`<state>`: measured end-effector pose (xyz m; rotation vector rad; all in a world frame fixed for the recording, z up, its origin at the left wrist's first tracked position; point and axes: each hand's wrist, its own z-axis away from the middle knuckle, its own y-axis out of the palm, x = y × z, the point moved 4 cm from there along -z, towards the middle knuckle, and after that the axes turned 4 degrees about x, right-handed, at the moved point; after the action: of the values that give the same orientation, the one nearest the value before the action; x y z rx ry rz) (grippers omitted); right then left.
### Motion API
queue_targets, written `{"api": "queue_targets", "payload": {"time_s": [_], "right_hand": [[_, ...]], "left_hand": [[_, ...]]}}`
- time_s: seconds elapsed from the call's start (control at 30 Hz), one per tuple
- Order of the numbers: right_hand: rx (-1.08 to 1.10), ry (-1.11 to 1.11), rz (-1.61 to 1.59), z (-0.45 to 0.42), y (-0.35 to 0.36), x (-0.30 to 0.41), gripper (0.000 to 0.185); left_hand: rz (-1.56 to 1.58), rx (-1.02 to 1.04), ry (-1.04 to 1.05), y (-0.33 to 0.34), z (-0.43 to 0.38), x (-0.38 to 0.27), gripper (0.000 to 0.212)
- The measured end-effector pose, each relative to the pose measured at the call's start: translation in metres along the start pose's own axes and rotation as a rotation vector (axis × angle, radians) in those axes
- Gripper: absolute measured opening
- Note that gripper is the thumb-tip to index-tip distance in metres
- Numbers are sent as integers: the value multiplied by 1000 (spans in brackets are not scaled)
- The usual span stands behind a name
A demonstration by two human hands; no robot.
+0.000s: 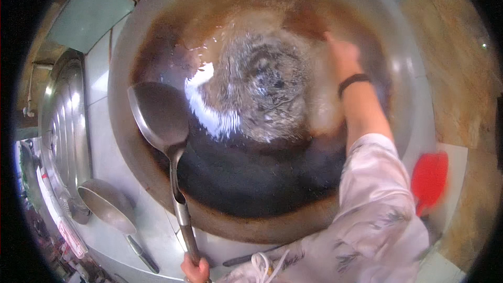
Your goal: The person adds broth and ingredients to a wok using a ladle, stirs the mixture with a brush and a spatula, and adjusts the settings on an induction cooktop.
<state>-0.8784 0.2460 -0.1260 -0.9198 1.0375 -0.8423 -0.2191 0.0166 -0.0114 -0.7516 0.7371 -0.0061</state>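
A large wok (251,230) fills most of the view, with brownish water (271,82) swirling and rippling in its middle. My left hand (195,269), at the bottom edge, is closed around the handle of a metal wok spatula (159,114). The spatula's broad blade is over the left side of the wok. On the far right, my right hand (346,53) reaches into the wok with a dark band at the wrist. It grips a blurred reddish-brown object (308,21), perhaps a scrubber or cloth; its exact kind cannot be told.
A metal ladle (108,208) lies on the white-tiled stove top (98,133), left of the wok. Beyond it leans a ribbed, shiny metal pan or lid (67,122). A red utensil head (430,181) is beside my right sleeve. A dark handle (251,257) shows near my waist.
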Motion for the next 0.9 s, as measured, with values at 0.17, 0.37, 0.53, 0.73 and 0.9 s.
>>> {"api": "queue_targets", "payload": {"time_s": [0.17,0.37,0.53,0.73,0.9], "right_hand": [[234,-102,196,112,-11,-141,39],[1062,-279,-440,337,-28,-68,76],[752,-180,-772,397,-67,-34,75],[-74,-27,-605,466,-11,-144,80],[-44,190,-176,512,-2,-183,70]], "left_hand": [[-77,-97,-2,0,6,29,14],[64,-116,121,7,-1,27,13],[60,-110,150,5,-5,41,19],[142,-90,266,1,16,26,23],[248,-39,450,-7,48,-36,22]]}}
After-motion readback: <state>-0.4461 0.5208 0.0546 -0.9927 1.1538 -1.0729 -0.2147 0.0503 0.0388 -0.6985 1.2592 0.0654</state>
